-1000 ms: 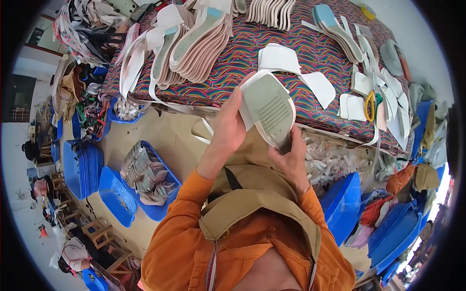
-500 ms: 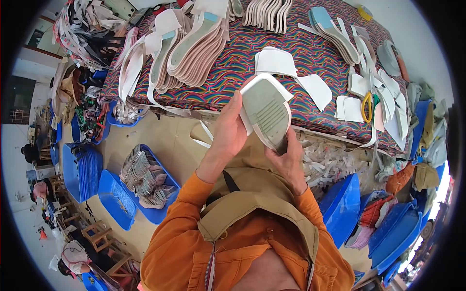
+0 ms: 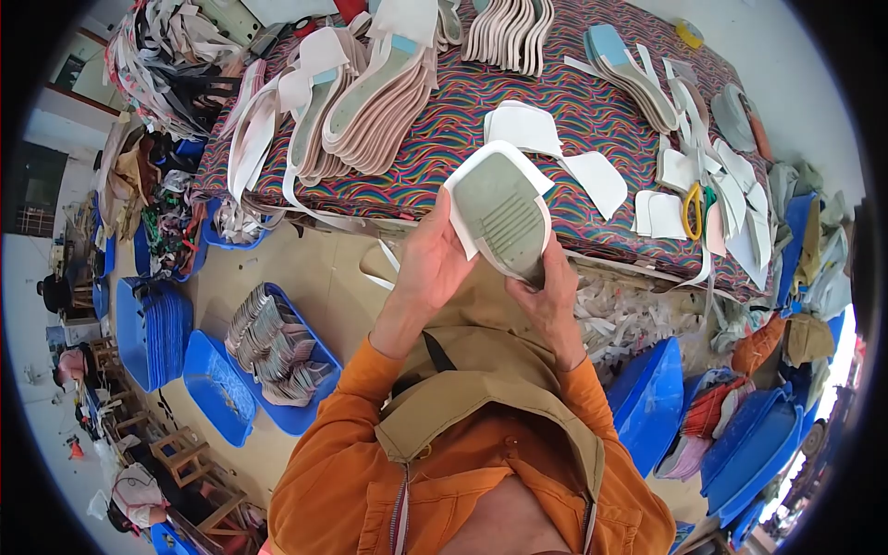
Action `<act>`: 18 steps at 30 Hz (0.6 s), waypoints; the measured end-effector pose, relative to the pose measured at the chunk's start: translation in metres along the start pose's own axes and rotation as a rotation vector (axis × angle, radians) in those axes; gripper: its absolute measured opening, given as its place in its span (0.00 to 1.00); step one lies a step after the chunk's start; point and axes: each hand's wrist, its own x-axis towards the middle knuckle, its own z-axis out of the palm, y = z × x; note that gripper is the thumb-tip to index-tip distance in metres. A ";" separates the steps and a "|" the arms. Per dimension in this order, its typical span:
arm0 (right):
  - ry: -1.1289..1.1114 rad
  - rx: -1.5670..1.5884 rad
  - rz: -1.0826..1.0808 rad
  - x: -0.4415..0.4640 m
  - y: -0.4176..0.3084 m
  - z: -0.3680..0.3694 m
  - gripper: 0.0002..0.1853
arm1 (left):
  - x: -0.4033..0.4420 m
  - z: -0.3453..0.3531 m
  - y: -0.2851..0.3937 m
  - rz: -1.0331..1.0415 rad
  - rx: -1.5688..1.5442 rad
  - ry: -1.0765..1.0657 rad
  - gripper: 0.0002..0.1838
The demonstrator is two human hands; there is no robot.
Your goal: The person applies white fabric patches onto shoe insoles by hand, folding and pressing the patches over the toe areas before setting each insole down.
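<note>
Basically, both hands are up in front of the chest, arms bent and angled in toward each other, with one insole (image 3: 501, 222) between them at the near edge of the surface (image 3: 416, 202). The left hand (image 3: 431, 264) is about half open, palm partly turned up, supporting the insole's left side; most of its fingers are out of sight behind the piece. The right hand (image 3: 548, 301) is curled tighter, pinching the lower right end, thumb on the near side. The insole is tilted so its grey-green face with ridged lines shows, and white material (image 3: 495, 155) runs round its top edge.

As for the clutter, white cut pieces (image 3: 524, 127) lie just past the insole, and the held piece hides a bit of the patterned cloth there. Off to the right there's a pair of yellow-handled scissors (image 3: 690, 211) among more white offcuts (image 3: 740, 213). Stacked insoles (image 3: 384, 120) fan out on the left part of the surface, with a row of curved ones (image 3: 509, 37) at the back. Down on the floor, a blue tub (image 3: 301, 423) full of soles sits left of the person, and loose scraps (image 3: 629, 310) pile up below the surface, partly covered by the right hand.
</note>
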 end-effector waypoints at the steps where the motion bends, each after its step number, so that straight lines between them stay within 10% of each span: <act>1: 0.003 -0.008 -0.010 0.002 -0.002 -0.001 0.44 | 0.000 -0.004 -0.002 0.003 -0.001 -0.004 0.28; 5: 0.097 0.284 0.216 0.020 -0.007 0.002 0.37 | 0.000 -0.016 -0.007 0.050 0.154 -0.220 0.27; 7: 0.129 0.444 0.325 0.036 -0.015 0.006 0.34 | -0.011 -0.001 -0.010 0.198 0.859 -0.262 0.28; 10: 0.169 1.078 0.618 0.066 -0.040 0.004 0.29 | -0.010 0.030 -0.014 0.348 1.083 -0.146 0.30; 14: -0.043 1.244 0.541 0.098 -0.054 0.016 0.26 | 0.003 0.019 0.002 0.564 1.141 -0.114 0.28; 18: 0.094 0.316 -0.048 0.114 -0.056 0.024 0.23 | 0.019 -0.001 0.062 0.687 1.276 -0.117 0.25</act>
